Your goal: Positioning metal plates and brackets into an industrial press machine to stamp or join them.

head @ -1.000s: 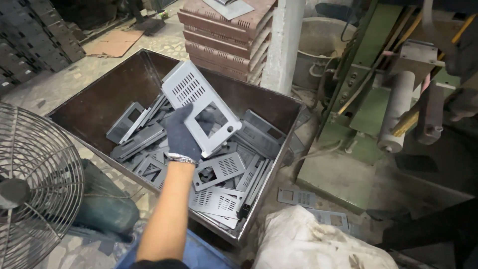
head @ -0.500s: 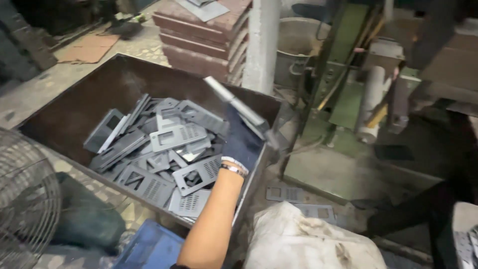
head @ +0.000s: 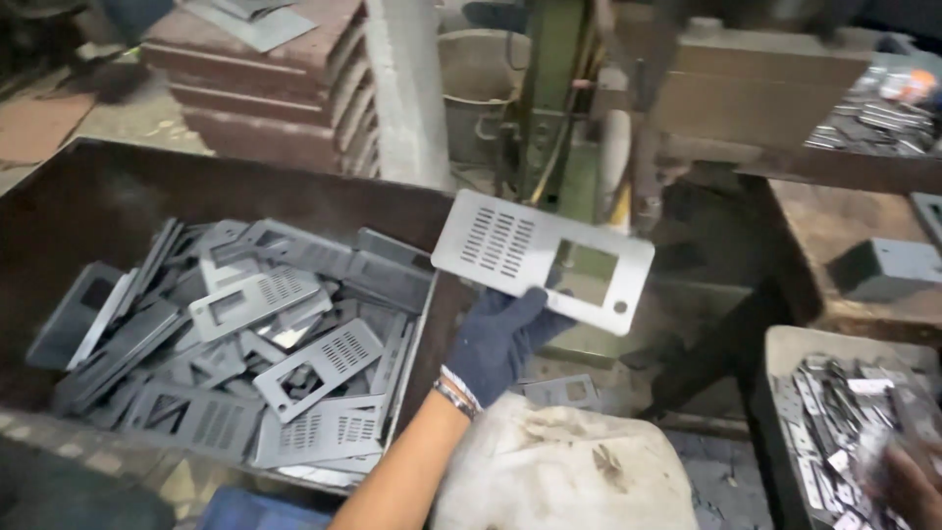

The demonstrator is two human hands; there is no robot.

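My left hand (head: 496, 339), in a dark blue glove with a bracelet at the wrist, grips a grey metal plate (head: 510, 245) by its lower edge. The plate has rows of slots, a rectangular cut-out and a small round hole, and it is held flat in the air just right of the bin. The dark metal bin (head: 88, 186) at the left holds a heap of several similar plates (head: 265, 334). My right hand (head: 913, 481) shows only as a blur in the bottom right corner, over a tray of small metal pieces (head: 785, 344); its grip is unclear.
A dirty white sack (head: 559, 471) lies under my left arm. A green machine (head: 559, 118) stands behind the plate, with a bucket (head: 476, 69) beside it. Reddish slabs (head: 265, 88) are stacked at the back left. A worn bench at the right carries a grey metal box (head: 888, 267).
My left hand has carried the plate out of the bin and to the right, turning it flat. The view has swung right, bringing the bench and tray into sight.
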